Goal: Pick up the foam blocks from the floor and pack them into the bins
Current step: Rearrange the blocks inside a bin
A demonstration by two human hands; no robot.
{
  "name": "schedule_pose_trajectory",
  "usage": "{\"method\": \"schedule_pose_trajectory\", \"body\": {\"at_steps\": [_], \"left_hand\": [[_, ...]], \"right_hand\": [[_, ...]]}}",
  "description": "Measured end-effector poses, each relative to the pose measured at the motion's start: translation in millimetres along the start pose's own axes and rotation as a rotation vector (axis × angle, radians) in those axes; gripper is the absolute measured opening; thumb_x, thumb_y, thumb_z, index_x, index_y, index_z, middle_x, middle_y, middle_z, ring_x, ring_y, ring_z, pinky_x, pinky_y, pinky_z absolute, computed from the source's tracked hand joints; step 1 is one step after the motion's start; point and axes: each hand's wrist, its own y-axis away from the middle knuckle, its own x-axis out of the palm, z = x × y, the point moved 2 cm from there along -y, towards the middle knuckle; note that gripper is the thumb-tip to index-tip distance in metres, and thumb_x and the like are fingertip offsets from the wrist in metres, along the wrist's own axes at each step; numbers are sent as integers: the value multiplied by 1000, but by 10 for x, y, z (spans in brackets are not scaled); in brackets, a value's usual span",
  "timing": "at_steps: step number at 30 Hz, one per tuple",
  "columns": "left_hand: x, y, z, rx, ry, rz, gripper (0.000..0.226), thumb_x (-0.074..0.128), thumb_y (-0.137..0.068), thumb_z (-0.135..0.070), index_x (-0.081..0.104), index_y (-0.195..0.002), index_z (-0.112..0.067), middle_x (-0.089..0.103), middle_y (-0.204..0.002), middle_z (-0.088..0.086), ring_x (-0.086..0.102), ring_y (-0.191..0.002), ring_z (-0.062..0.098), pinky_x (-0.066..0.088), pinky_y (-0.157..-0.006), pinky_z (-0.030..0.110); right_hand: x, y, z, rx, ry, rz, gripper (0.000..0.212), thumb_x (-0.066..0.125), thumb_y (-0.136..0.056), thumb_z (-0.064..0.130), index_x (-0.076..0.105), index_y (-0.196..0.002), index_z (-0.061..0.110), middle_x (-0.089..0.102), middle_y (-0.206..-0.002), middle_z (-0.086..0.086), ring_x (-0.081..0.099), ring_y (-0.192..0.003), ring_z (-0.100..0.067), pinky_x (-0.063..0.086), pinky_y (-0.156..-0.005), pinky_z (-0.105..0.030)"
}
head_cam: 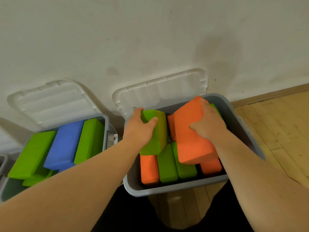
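Observation:
Two grey bins stand against the wall. Over the right bin (177,187) my left hand (139,129) grips a green foam block (157,136) by its far end. My right hand (209,124) grips a large orange foam block (189,136), tilted above the bin's contents. Beneath them, orange blocks (149,168) and green blocks (167,166) stand packed on edge. The left bin (105,129) holds a blue block (65,144) between two green blocks (31,154), with another green one underneath.
Each bin's white lid leans open against the wall, the right lid (160,91) and the left lid (50,101). Wooden floor (280,131) stretches to the right of the bins. My dark clothing fills the bottom of the view. A third bin's edge (2,163) shows far left.

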Motion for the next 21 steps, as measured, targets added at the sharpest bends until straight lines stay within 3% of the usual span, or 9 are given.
{"method": "schedule_pose_trajectory", "body": {"at_steps": [3,6,8,13,15,18,21], "left_hand": [[63,-111,76,0,45,64,80,69,-90,-51,26,-157,-39,52,-146,1,58,-123,23,52,-101,40],[102,-193,116,-25,69,146,100,74,-82,-51,12,-160,-45,44,-155,1,53,-132,23,49,-108,45],[130,-227,168,-67,106,202,109,79,-85,-39,1,-159,-49,42,-155,2,57,-125,23,52,-103,44],[208,-343,223,-49,62,260,109,76,-90,-41,-13,-149,-65,42,-152,3,66,-94,15,60,-79,30],[290,-376,148,-38,22,262,108,75,-88,-47,-13,-147,-68,48,-144,7,67,-86,18,61,-75,30],[470,-348,39,-14,-98,237,103,70,-90,-53,-14,-148,-66,45,-131,14,63,-84,26,59,-85,43],[578,-356,-16,15,-169,222,99,64,-93,-58,-16,-151,-62,42,-123,10,55,-74,18,54,-78,38]], "right_hand": [[45,18,116,-11,-113,67,111,78,-80,28,5,-164,28,1,-171,-6,14,-155,-23,28,-117,-38],[124,57,199,15,-184,146,111,79,-76,40,11,-164,31,21,-166,-8,37,-145,-27,39,-104,-35],[102,99,278,-18,-153,118,101,75,-81,38,18,-163,29,35,-161,-7,45,-139,-26,40,-98,-31],[-288,212,477,-184,36,-172,88,74,-78,38,35,-157,32,38,-157,-4,44,-139,-31,39,-113,-45],[-228,161,460,-160,155,-120,88,71,-81,42,31,-158,33,32,-160,-7,41,-139,-36,38,-114,-47],[52,48,379,-48,250,113,89,62,-87,47,15,-162,37,18,-166,-12,40,-140,-41,37,-113,-48],[95,-65,332,-19,222,123,90,60,-88,47,10,-162,39,13,-168,-12,39,-143,-40,36,-112,-47]]}}
